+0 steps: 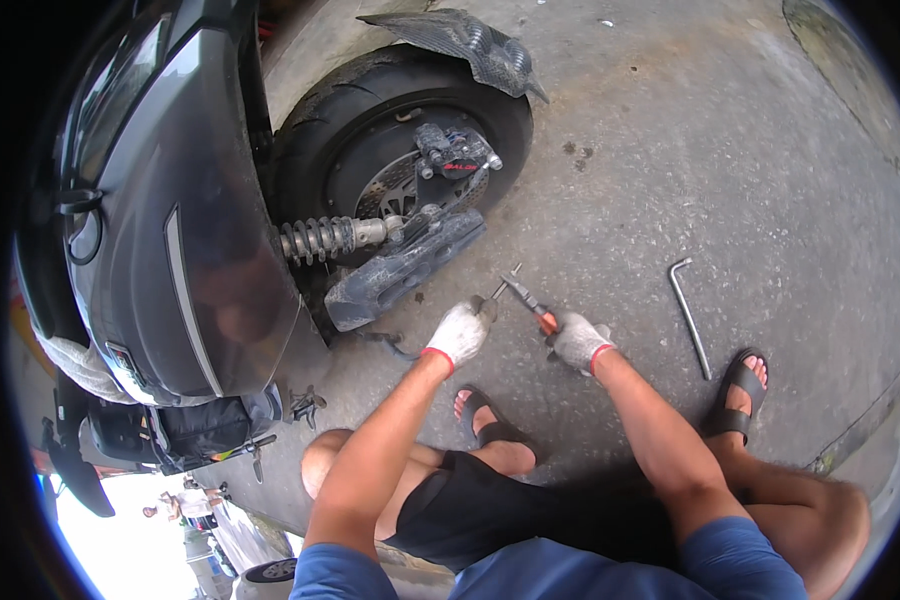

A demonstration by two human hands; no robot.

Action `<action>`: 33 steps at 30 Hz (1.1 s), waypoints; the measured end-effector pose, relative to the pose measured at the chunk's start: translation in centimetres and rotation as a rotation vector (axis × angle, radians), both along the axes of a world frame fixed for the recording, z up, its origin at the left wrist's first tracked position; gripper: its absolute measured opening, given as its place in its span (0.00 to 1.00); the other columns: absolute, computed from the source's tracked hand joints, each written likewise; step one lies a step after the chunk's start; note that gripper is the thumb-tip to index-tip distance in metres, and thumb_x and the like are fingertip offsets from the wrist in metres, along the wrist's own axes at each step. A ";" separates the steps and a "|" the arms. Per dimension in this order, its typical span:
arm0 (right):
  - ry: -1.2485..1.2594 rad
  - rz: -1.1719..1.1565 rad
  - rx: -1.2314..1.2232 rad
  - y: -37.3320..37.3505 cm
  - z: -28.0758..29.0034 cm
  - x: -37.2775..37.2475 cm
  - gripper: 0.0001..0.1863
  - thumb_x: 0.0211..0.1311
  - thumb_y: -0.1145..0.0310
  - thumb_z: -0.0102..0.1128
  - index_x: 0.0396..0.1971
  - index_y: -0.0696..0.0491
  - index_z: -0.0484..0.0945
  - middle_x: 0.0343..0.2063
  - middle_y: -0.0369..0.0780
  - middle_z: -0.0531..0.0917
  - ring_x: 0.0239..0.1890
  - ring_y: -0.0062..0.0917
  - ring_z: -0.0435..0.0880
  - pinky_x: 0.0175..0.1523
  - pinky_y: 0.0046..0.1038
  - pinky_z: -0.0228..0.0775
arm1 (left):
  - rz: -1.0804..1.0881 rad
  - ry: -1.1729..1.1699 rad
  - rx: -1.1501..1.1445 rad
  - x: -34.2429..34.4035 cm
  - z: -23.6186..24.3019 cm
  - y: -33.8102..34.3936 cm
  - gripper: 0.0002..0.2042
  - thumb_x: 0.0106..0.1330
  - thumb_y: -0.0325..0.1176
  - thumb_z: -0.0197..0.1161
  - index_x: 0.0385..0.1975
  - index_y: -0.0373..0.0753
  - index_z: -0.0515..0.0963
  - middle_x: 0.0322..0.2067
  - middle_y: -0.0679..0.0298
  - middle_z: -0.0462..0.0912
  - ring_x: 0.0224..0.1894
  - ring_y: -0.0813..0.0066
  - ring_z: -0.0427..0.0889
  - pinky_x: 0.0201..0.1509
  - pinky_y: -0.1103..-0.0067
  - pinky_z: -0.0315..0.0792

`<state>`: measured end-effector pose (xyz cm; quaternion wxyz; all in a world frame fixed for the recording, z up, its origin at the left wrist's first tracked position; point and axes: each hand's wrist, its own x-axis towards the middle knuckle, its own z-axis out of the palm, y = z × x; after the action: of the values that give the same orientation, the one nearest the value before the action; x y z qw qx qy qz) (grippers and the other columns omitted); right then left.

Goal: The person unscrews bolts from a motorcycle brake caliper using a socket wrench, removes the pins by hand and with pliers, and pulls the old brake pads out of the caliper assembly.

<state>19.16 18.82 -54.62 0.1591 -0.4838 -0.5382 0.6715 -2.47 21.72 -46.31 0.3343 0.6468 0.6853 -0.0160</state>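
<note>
My left hand (463, 333), in a white glove with a red cuff, is closed on a thin metal rod (501, 290). My right hand (580, 342), gloved the same way, grips pliers with orange handles (526, 300), whose jaws are at the rod. Both hands are low over the concrete just below a scooter's wheel (498, 150) with brake caliper (450, 152), coil shock absorber (325, 238) and dusty swingarm (400, 270). An L-shaped steel wrench (690, 320) lies on the ground to the right of my hands.
The black scooter body (170, 200) fills the left. A dusty mudguard (490, 60) sits above the tyre. Small dark items (305, 405) lie by the scooter. My sandalled feet are either side of my hands. People (185, 505) are in the bright lower left background.
</note>
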 end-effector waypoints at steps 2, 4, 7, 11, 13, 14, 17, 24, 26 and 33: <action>-0.071 0.140 0.137 -0.2 -0.5 -0.2 0.20 0.57 0.74 0.58 0.52 0.50 0.76 0.37 0.40 0.83 0.38 0.27 0.81 0.45 0.29 0.72 | 0.247 -0.268 -0.133 -0.2 0.0 -0.3 0.18 0.71 0.47 0.50 0.31 0.37 0.74 0.18 0.67 0.70 0.19 0.77 0.68 0.23 0.77 0.62; -0.184 0.102 0.058 0.2 -2.3 -0.1 0.20 0.59 0.71 0.59 0.53 0.50 0.76 0.38 0.41 0.83 0.38 0.26 0.81 0.44 0.29 0.73 | 0.291 -0.280 -0.210 0.5 0.1 -0.3 0.21 0.69 0.49 0.51 0.35 0.33 0.76 0.20 0.64 0.73 0.22 0.75 0.72 0.27 0.75 0.67; 0.050 0.048 -0.054 -0.2 -1.4 -0.7 0.19 0.60 0.71 0.57 0.53 0.50 0.76 0.35 0.41 0.83 0.39 0.26 0.82 0.41 0.30 0.74 | 0.487 -0.508 -0.299 1.0 1.2 -0.5 0.18 0.71 0.48 0.52 0.32 0.38 0.73 0.18 0.71 0.68 0.18 0.81 0.64 0.20 0.80 0.57; -0.127 -0.063 0.105 0.0 -1.6 0.1 0.21 0.58 0.73 0.58 0.54 0.48 0.76 0.34 0.39 0.82 0.38 0.23 0.81 0.41 0.28 0.73 | 0.429 -0.519 -0.357 1.3 1.5 -0.4 0.19 0.72 0.50 0.51 0.30 0.39 0.72 0.18 0.72 0.66 0.17 0.83 0.61 0.20 0.80 0.55; -0.041 -0.088 0.028 -0.4 -2.5 -0.3 0.21 0.58 0.73 0.58 0.54 0.48 0.76 0.35 0.39 0.83 0.38 0.23 0.81 0.43 0.27 0.72 | 0.455 -0.488 -0.287 1.6 1.3 -0.6 0.15 0.74 0.46 0.48 0.30 0.42 0.69 0.14 0.77 0.57 0.13 0.86 0.52 0.16 0.80 0.46; 0.043 -0.107 -0.039 -0.2 -2.2 -0.1 0.21 0.58 0.73 0.59 0.54 0.48 0.76 0.35 0.38 0.83 0.38 0.24 0.82 0.45 0.27 0.71 | 0.445 -0.500 -0.350 1.2 2.0 -0.4 0.15 0.74 0.47 0.48 0.30 0.42 0.69 0.14 0.77 0.57 0.13 0.86 0.51 0.16 0.80 0.46; 0.038 -0.033 -0.038 0.0 -2.4 -0.1 0.20 0.59 0.71 0.58 0.54 0.48 0.76 0.36 0.37 0.84 0.37 0.24 0.81 0.47 0.25 0.69 | 0.385 -0.493 -0.327 2.2 1.8 0.0 0.16 0.74 0.47 0.48 0.31 0.42 0.70 0.14 0.77 0.56 0.13 0.86 0.51 0.16 0.80 0.46; -0.144 0.028 0.107 -0.6 -3.3 -0.4 0.22 0.61 0.77 0.54 0.56 0.48 0.76 0.35 0.38 0.83 0.39 0.22 0.79 0.45 0.27 0.70 | 0.386 -0.483 -0.337 1.8 0.7 -1.2 0.17 0.73 0.50 0.50 0.31 0.43 0.70 0.17 0.77 0.60 0.17 0.87 0.56 0.20 0.82 0.50; 0.109 -0.074 -0.134 -0.1 -0.5 0.6 0.23 0.60 0.76 0.55 0.57 0.47 0.76 0.36 0.39 0.83 0.40 0.23 0.79 0.47 0.27 0.70 | 0.358 -0.422 -0.337 0.7 1.1 -1.3 0.17 0.73 0.51 0.50 0.32 0.42 0.70 0.17 0.77 0.59 0.17 0.86 0.55 0.20 0.82 0.50; -0.067 -0.132 -0.104 0.7 -2.5 1.3 0.23 0.61 0.74 0.54 0.57 0.47 0.73 0.41 0.42 0.83 0.47 0.30 0.83 0.45 0.32 0.75 | 0.184 -0.257 -0.204 1.2 0.2 -0.4 0.20 0.73 0.51 0.48 0.34 0.37 0.74 0.19 0.70 0.68 0.20 0.81 0.65 0.23 0.79 0.60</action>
<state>20.48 19.54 -57.16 0.1595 -0.5482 -0.4747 0.6699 -1.22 21.32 -46.16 0.4830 0.5407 0.6882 0.0279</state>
